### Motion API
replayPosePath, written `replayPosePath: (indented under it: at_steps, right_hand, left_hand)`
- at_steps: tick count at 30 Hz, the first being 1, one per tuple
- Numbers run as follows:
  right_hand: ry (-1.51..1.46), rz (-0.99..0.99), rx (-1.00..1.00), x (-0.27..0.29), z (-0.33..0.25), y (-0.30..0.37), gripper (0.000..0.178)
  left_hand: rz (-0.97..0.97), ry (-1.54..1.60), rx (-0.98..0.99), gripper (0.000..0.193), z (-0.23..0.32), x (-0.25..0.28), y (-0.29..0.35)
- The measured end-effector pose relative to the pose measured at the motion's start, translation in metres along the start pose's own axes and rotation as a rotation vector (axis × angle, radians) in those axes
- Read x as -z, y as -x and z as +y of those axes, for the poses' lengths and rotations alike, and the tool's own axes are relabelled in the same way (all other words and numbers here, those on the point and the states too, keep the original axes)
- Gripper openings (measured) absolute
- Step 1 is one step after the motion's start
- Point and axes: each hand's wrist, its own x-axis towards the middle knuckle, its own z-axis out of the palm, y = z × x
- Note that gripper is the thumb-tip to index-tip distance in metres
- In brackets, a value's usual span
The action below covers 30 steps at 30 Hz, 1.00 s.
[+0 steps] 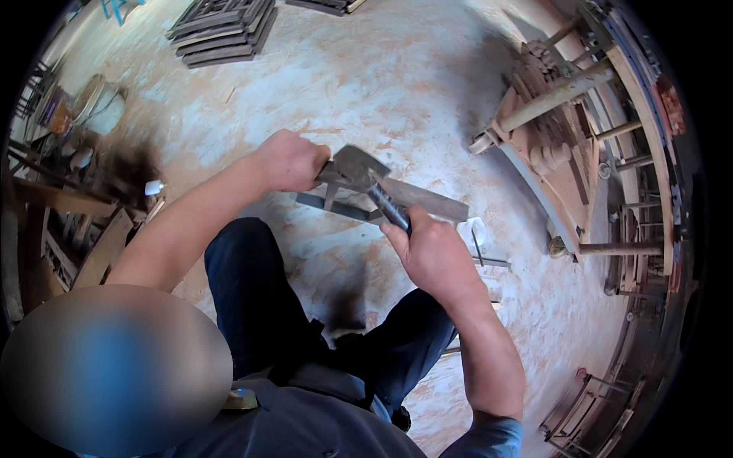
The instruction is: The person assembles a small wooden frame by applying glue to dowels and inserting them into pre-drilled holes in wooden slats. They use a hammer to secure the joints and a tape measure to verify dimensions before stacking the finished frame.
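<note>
My right hand [439,252] is closed round the dark handle of a hatchet [360,166], whose broad grey head lies over a wooden frame piece [431,200]. Whether the head touches the wood cannot be made out. At the far left end of that piece, my left hand [292,162] is closed round the wood, with its fingertips mostly hidden. The piece has a long bar slanting down to the right, and a short crossbar joins it to a lower, darker bar [336,206]. All of this is held in front of my knees.
A white cup [474,231] with a thin rod in it stands beyond my right hand. Dark wooden frames [221,30] are stacked at the far left. Buckets [103,107] and scrap wood [103,248] lie left. A wooden rack [637,145] stands right. A blurred patch covers the lower left.
</note>
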Motion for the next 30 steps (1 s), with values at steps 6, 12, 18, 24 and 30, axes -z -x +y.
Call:
replayPosePath:
  at_steps: [6,12,18,24,30]
  right_hand:
    - [-0.167,0.131,-0.261,-0.003,0.055,0.055,0.038]
    - [-0.181,0.155,-0.236,-0.01,0.065,0.063,0.038]
    - [-0.187,0.129,-0.254,-0.008,0.062,0.065,0.037]
    - [-0.35,0.255,-0.308,0.028,0.045,0.074,0.037]
    - [-0.152,0.119,-0.292,0.011,0.068,0.06,0.04]
  left_hand:
    - [-0.081,-0.002,0.039,0.052,0.01,0.011,0.006]
    - [0.356,-0.185,-0.146,0.09,0.039,-0.004,0.007]
    - [0.412,-0.032,0.005,0.079,0.112,-0.03,-0.03]
    - [0.318,-0.066,0.039,0.071,0.107,-0.032,-0.033]
    - [0.378,-0.047,-0.024,0.072,0.11,-0.028,-0.034]
